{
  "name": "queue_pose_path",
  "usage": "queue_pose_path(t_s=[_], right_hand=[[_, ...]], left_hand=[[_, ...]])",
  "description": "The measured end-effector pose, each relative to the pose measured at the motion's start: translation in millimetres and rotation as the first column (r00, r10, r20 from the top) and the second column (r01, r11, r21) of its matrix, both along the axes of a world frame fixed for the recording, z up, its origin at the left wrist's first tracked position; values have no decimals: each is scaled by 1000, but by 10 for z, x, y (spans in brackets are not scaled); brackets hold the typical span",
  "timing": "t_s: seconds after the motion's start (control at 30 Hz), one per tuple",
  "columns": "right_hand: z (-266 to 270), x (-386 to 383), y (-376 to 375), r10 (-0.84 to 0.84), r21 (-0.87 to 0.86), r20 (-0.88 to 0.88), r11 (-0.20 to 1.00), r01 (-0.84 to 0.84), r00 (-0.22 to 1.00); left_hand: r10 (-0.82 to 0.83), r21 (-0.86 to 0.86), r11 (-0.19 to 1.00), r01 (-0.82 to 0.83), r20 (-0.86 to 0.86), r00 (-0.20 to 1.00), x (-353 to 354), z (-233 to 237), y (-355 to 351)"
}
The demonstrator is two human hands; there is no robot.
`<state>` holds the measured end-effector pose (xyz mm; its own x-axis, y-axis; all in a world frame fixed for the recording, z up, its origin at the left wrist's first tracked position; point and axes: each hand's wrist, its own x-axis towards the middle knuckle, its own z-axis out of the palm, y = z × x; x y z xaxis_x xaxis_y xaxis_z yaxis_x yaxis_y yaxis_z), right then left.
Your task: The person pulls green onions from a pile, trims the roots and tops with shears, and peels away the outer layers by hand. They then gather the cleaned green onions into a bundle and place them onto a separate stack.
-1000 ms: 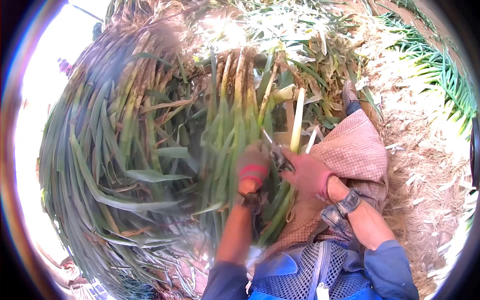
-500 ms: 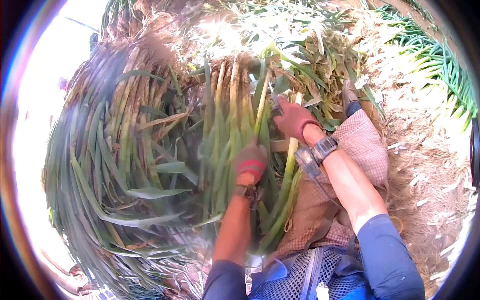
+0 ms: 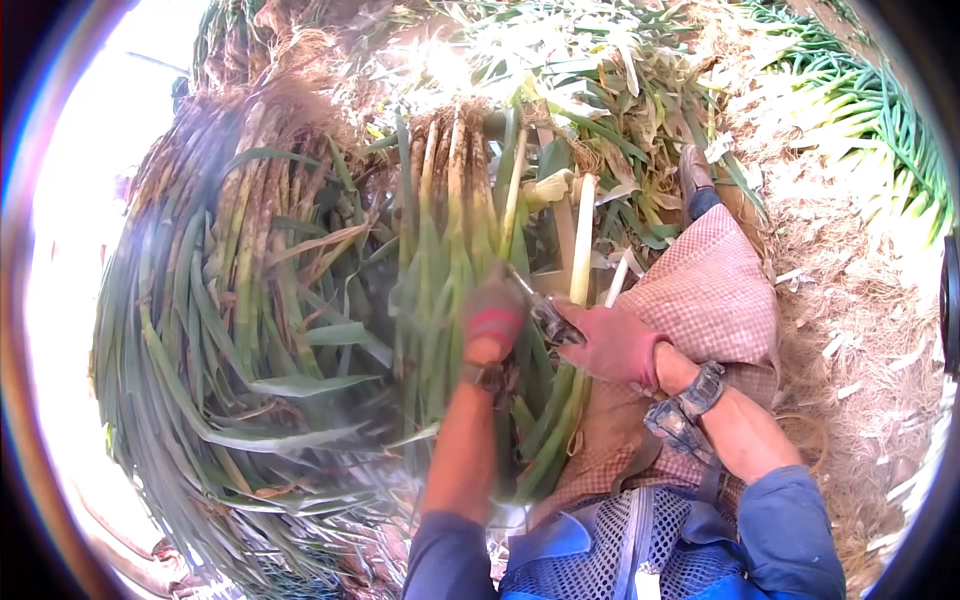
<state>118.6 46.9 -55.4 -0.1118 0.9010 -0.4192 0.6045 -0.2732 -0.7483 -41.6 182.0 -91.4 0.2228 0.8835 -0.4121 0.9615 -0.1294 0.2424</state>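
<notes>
My left hand [image 3: 492,312], in a red and dark glove, is closed around a green onion [image 3: 513,195]; the fingers are partly blurred. The onion's pale stem points away from me. In my right hand [image 3: 612,345], also in a red glove, is a metal tool with a thin nozzle [image 3: 543,316], its tip pointing at the left hand. Two pale, stripped onion stems [image 3: 583,245] lie just beyond and beside the right hand. Left of my hands, several unpeeled onions [image 3: 455,185] lie side by side, brown roots at the far end.
A large heap of green onions [image 3: 230,330] fills the left. Stripped leaves and husks [image 3: 610,110] pile up at the far side. A checked cloth [image 3: 700,285] covers my leg. More onions [image 3: 890,130] lie in a row at the far right, past the root-littered ground [image 3: 850,340].
My right hand has come toward me and down with the metal tool, now beside the left hand. My left hand has barely moved. A loose pale leaf shows where the right hand was.
</notes>
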Motion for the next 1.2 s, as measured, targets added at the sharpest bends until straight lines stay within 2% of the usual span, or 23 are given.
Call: queue_pose_path(t_s=[0.13,0.2,0.3,0.37,0.43,0.47,0.53,0.6,0.67,0.8,0.87,0.9,0.97,1.0,1.07,1.2], right_hand=[[-5,39,286,-99,-37,76,994,102,992],[-116,60,450,-159,75,108,986,152,981],[61,115,313,-114,-20,31,993,115,993],[24,49,93,-99,31,-28,994,100,995],[-6,-16,-60,30,-34,-66,999,-32,997],[-58,-34,-110,20,-13,-75,1000,-21,997],[-145,-20,-189,-24,28,-55,999,26,998],[-82,-24,-219,-67,72,-31,995,69,997],[176,-37,-253,78,-114,-21,990,-80,997],[88,-139,-322,45,-100,-66,994,-52,997],[-49,-145,-317,-47,39,-49,998,49,998],[0,-156,-328,-47,38,-51,998,49,998],[149,-193,-359,178,-72,10,982,-177,984],[146,-217,-337,176,-72,11,982,-175,984],[90,-253,-284,17,-66,1,998,-17,1000],[24,-229,-231,-29,-14,-27,999,29,999]], left_hand=[[47,-23,999,-48,-15,999,-83,-56,-12],[50,-21,998,-51,-30,998,-95,-63,-4],[60,-24,998,-60,-30,998,-108,-80,25],[68,-28,997,-68,-14,998,-121,-113,33],[56,24,998,-56,38,998,-153,-112,19],[56,17,998,-57,31,998,-191,-111,9],[-27,23,999,30,-107,994,-241,23,-6],[5,48,999,0,-88,996,-383,58,-2],[37,73,997,-32,-68,997,-500,99,8],[30,69,997,-24,-88,996,-616,116,48],[17,76,997,-10,-79,997,-659,48,52],[20,85,996,-13,-75,997,-670,17,52],[17,93,996,-10,-71,997,-694,-36,45],[24,101,995,-18,-63,998,-680,-26,39],[35,106,994,-28,-56,998,-660,-14,5],[43,144,989,-42,-5,999,-617,89,-57]])
